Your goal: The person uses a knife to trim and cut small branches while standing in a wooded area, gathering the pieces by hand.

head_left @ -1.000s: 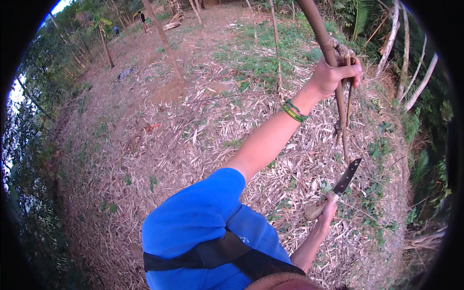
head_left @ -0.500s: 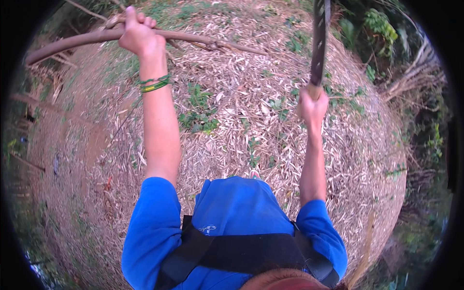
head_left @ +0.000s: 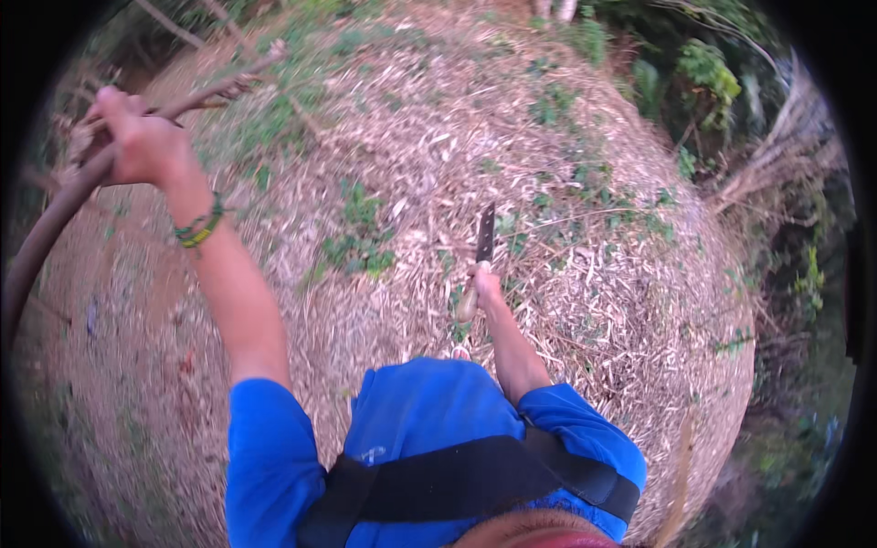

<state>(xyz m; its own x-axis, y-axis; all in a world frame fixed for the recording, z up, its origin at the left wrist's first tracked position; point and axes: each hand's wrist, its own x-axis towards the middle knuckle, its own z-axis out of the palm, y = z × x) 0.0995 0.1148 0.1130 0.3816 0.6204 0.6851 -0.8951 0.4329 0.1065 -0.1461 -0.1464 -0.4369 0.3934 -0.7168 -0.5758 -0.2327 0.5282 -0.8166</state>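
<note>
At the upper left, my left hand [head_left: 144,142] is closed round a brown branch [head_left: 57,215]. The branch is thick and curved at the left edge and thins toward small twigs at the upper middle. A green and yellow band circles my left wrist. Near the middle, low in front of my body, my right hand [head_left: 483,283] grips the pale handle of a machete [head_left: 486,236]. Its dark blade has several holes and points away from me. Blade and branch are well apart.
Dry leaf litter [head_left: 594,310] covers the ground, with low green plants [head_left: 361,242] scattered in it. Bushes [head_left: 708,78] and tangled pale roots or branches [head_left: 776,137] stand along the right side. A sandal tip [head_left: 460,351] shows below my shirt.
My left hand has moved left with the branch, which has swung to a steeper slant. My right hand has come down and inward, lowering the machete from the upper right to the middle.
</note>
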